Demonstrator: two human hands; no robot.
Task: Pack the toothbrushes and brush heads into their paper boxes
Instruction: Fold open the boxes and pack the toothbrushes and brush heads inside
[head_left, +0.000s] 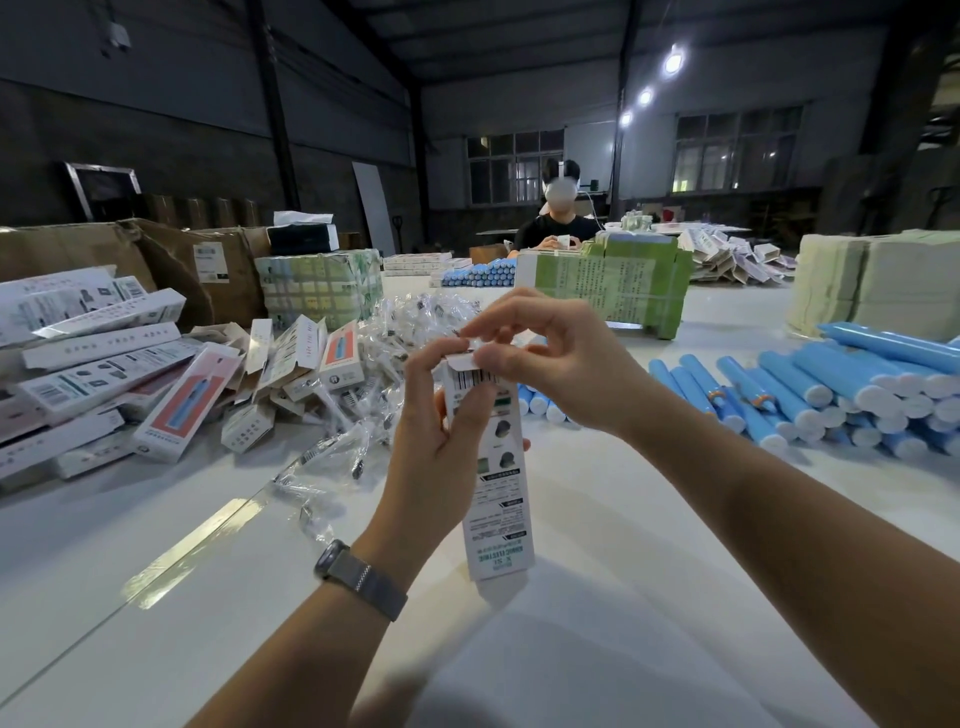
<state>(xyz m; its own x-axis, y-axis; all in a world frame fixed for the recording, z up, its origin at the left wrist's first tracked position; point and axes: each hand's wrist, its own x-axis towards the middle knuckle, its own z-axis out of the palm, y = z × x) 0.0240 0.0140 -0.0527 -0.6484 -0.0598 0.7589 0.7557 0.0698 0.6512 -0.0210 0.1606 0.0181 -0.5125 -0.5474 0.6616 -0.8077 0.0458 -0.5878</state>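
Left hand (441, 415) wraps the upright paper box (496, 483) mid-body, held above the counter (649, 493); right hand (540, 358) pinches its top flap (462, 359). Light, thin card, likely crushes easily, so grip the edges gently.

Dim hall, bright ceiling lamps (673, 62) upper right, glare streak on the white table (623, 519), wide-angle bending at the edges

A warehouse-like packing hall: high dark metal roof (467, 31) with strip lights, bare walls, a long white table (597, 519) heaped with printed boxes (171, 410), blue toothbrush handles (831, 395), wrapped brush heads (410, 322) and brown cartons (171, 265), another worker (561, 223) seated opposite.
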